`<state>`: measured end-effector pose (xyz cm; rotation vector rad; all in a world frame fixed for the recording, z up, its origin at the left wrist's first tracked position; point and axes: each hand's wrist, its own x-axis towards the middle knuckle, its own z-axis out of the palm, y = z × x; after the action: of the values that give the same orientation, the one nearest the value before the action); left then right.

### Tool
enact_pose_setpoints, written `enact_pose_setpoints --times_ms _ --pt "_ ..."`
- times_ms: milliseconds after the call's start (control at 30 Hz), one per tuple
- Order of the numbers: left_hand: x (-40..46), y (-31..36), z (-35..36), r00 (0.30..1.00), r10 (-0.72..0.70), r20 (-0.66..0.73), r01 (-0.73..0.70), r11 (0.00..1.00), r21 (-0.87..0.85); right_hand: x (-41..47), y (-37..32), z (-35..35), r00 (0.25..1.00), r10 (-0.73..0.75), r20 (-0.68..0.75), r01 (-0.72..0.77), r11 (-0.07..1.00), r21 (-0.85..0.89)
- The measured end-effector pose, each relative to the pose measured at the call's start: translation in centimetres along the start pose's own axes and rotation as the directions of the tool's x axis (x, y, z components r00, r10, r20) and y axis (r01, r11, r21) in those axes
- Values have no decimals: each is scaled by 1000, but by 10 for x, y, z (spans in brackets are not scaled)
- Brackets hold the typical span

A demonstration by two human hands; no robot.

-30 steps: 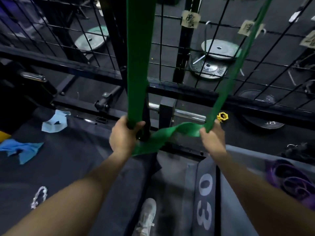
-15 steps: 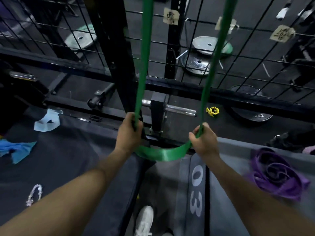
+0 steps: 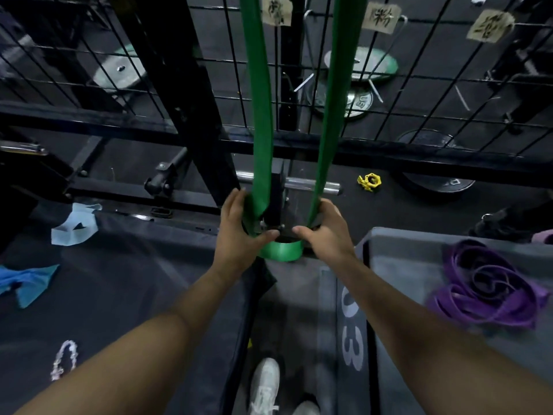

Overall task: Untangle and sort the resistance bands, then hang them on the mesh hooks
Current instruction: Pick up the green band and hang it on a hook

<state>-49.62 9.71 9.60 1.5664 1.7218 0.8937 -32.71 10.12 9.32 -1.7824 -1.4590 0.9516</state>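
Note:
A wide green resistance band (image 3: 259, 115) hangs down in front of the black wire mesh panel (image 3: 419, 94), its top out of frame. Its two strands run almost parallel and join in a short loop at the bottom. My left hand (image 3: 239, 232) grips the left strand near the loop, fingers curled round it. My right hand (image 3: 326, 232) grips the right strand just above the loop. A tangled purple band (image 3: 490, 286) lies on the grey mat at right. Light blue bands (image 3: 74, 226) and a darker blue one (image 3: 27, 280) lie on the dark mat at left.
Paper labels (image 3: 384, 18) are clipped to the mesh, with a metal hook (image 3: 395, 40) beside them. Weight plates (image 3: 362, 64), a yellow collar (image 3: 369, 181) and a barbell sleeve (image 3: 311, 185) lie behind the frame. A white chain (image 3: 64, 359) rests lower left. My white shoe (image 3: 264, 384) shows below.
Both hands have come closer together, so the green band's strands now hang nearly parallel and the bottom loop is short. The twist in the lower part is gone.

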Motion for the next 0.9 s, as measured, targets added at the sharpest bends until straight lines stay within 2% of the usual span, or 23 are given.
enact_pose_setpoints --times_ms 100,167,233,433,600,733,900 --pt "-9 -4 3 995 -100 -9 100 995 31 -6 3 -6 1000 14 18 -14 999 -43" --pt "-23 -8 13 986 -161 -34 161 987 23 -15 9 -11 994 112 14 -111 992 -63" --pt "-38 -9 28 985 -173 13 172 984 39 -23 21 -16 982 190 -4 -189 978 -83" --pt "-50 13 81 956 -52 288 31 997 75 -45 61 -47 931 330 -156 -348 932 -104" --pt "-44 45 127 891 18 453 -59 995 78 -65 104 -84 833 484 -268 -513 857 -49" --pt "-52 61 170 814 -9 581 -90 986 142 -87 139 -113 739 597 -313 -627 779 7" --pt "-70 73 228 704 54 708 -230 961 155 -110 189 -147 630 674 -385 -701 707 90"
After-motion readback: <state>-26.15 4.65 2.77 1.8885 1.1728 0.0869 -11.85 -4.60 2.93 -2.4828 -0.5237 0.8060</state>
